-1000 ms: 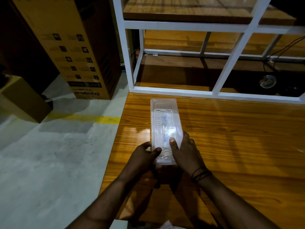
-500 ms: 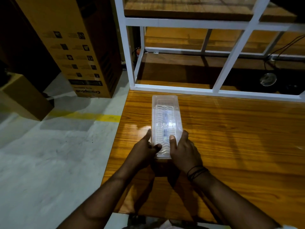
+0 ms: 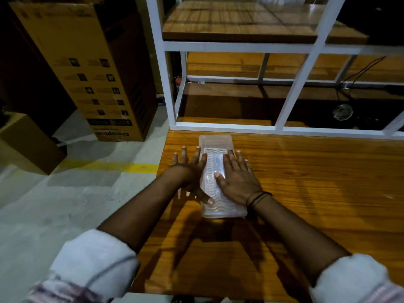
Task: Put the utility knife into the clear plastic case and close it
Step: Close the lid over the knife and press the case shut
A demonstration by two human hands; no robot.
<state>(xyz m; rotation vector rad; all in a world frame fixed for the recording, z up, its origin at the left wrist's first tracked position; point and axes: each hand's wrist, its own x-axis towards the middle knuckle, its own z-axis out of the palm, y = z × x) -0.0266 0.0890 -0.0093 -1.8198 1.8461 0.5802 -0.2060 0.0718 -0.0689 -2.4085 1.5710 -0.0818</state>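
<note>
I see the clear plastic case (image 3: 216,178) lying lengthwise at the centre of the frame, lid down on it, close to the left edge of the desk (image 3: 306,182), its far end just short of the white frame (image 3: 229,126) along the desk's back edge. My left hand (image 3: 192,173) lies flat with fingers spread, palm over the case's left long edge, thumb on the lid near its lower left corner. My right hand (image 3: 238,180) is flat too, fingers splayed over the right side of the lid, thumb on its ribbed middle. Neither grip pinches anything. I cannot make out the utility knife through the glare. Open desk stretches right; left of the edge is bare floor (image 3: 54,204), with a cardboard box (image 3: 87,68) at upper left.
</note>
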